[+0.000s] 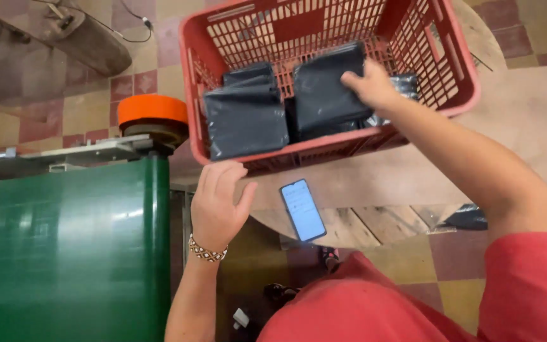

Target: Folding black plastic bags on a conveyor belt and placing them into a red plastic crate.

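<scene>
Red sleeve (527, 285) nearest; right hand (370, 85) reaches into the red crate (324, 149), fingers (351, 79) touching an upright black packet (327, 85). Left hand (216, 202) rests open-fingered below the crate, farther from the packet.

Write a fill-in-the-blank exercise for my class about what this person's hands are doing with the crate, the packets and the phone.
1. The right hand rests on a ____ packet.
2. The packets lie inside a ____ plastic crate.
3. The phone lies face up with its screen ____.
4. The left hand wears a beaded ____.

Missing words: black; red; lit; bracelet
</scene>
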